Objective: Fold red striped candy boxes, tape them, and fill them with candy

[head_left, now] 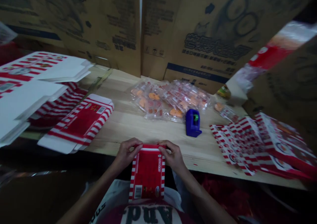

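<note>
A red box with striped red-and-white sides (148, 171) lies at the table's front edge, close to my body, its printed panel and barcode facing up. My left hand (129, 153) pinches its far left corner between thumb and fingers. At the far right corner, my right hand (172, 154) grips the same end, thumb on top. The fingertips behind the box edge are partly hidden. Beyond my hands stands a blue tape dispenser (193, 123) with a green core. Behind it lies a heap of clear packets (173, 98) with orange pieces inside.
Flat white-and-red cartons (47, 82) are stacked at the left, with a flattened striped box (84, 120) beside them. Several striped boxes (257, 141) lean together at the right. Large brown cardboard cartons (158, 63) wall off the back of the wooden table (116, 125).
</note>
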Available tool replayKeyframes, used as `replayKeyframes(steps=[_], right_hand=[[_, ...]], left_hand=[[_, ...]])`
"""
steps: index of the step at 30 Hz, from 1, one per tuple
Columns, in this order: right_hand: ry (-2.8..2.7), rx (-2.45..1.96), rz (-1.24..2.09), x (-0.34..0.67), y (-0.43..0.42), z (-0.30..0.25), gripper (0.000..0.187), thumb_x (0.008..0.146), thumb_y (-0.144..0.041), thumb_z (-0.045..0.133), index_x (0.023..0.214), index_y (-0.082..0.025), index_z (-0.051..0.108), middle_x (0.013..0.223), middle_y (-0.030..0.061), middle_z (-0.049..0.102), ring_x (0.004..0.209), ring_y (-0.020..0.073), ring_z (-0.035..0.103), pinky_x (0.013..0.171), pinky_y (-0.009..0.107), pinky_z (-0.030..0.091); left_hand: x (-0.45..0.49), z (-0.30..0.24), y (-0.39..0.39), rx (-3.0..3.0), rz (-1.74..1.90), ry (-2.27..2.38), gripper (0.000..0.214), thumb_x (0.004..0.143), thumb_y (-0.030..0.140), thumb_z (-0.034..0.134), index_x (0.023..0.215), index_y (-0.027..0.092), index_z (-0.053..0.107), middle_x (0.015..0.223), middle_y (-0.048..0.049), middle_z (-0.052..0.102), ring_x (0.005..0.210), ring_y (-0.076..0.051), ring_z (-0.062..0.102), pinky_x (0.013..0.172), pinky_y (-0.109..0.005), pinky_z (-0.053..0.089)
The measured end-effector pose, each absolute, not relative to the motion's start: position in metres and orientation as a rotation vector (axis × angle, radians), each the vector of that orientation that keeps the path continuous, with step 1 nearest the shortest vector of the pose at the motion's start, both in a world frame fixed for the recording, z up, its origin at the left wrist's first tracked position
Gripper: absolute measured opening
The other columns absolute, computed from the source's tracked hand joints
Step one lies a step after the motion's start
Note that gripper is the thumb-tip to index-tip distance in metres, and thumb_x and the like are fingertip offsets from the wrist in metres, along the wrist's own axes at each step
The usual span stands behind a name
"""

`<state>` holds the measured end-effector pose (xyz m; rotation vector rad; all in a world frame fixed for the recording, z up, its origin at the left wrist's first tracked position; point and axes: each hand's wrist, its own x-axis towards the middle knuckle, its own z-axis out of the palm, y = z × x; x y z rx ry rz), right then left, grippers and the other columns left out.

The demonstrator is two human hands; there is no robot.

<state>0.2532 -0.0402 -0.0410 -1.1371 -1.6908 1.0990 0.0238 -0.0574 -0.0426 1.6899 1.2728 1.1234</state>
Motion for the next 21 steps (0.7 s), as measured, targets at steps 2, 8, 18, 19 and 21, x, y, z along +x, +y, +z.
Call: replayKeyframes(steps=[2, 8, 18, 19, 21], right_hand=[[-1.627, -1.184, 1.064, 0.268, -0.031, -0.043, 0.017, 0.086, -0.033, 0.059, 0.092, -0.02, 0.069, 0.097, 0.0074, 0.071, 0.088, 0.0195, 0.066, 0.077, 0.031, 0.052], [-1.157, -1.579, 0.365, 0.36, 0.018, -0.047, 0.025, 0.08, -0.04, 0.059, 0.086, -0.017, 0.065, 0.098, 0.0094, 0.063, 0.082, 0.0191, 0.058, 0.066, 0.029, 0.048], [-1.063, -1.667, 0.501, 0.394, 0.055, -0.076, 0.029, 0.065, -0.045, 0.064, 0.064, -0.017, 0.068, 0.074, 0.0064, 0.062, 0.073, 0.021, 0.056, 0.07, 0.035, 0.046], [-1.035, -1.653, 0.502, 0.392, 0.056, -0.078, 0.028, 0.065, -0.045, 0.063, 0.064, -0.017, 0.068, 0.074, 0.0063, 0.062, 0.073, 0.0209, 0.056, 0.07, 0.035, 0.047], [-0.975, -1.618, 0.498, 0.387, 0.054, -0.081, 0.028, 0.066, -0.044, 0.063, 0.066, -0.016, 0.067, 0.077, 0.0069, 0.062, 0.075, 0.0207, 0.056, 0.07, 0.034, 0.047]], left_hand=[[0.028, -0.047, -0.057, 1.669, 1.165, 1.284, 0.017, 0.088, 0.025, 0.055, 0.079, 0.017, 0.067, 0.078, -0.0049, 0.068, 0.074, -0.016, 0.064, 0.067, -0.025, 0.048], [0.038, -0.06, -0.056, 1.622, 1.278, 1.278, 0.015, 0.087, 0.026, 0.058, 0.092, 0.019, 0.071, 0.086, -0.0054, 0.068, 0.081, -0.017, 0.065, 0.069, -0.025, 0.051], [0.048, -0.061, -0.054, 1.669, 1.267, 1.346, 0.016, 0.085, 0.03, 0.059, 0.09, 0.019, 0.07, 0.086, -0.0052, 0.068, 0.08, -0.018, 0.066, 0.07, -0.027, 0.053], [0.049, -0.061, -0.054, 1.655, 1.258, 1.348, 0.016, 0.085, 0.031, 0.059, 0.09, 0.02, 0.069, 0.087, -0.0051, 0.068, 0.081, -0.018, 0.065, 0.071, -0.027, 0.053], [0.049, -0.062, -0.055, 1.614, 1.23, 1.345, 0.017, 0.084, 0.033, 0.06, 0.092, 0.02, 0.069, 0.088, -0.0052, 0.067, 0.083, -0.019, 0.065, 0.073, -0.028, 0.053]])
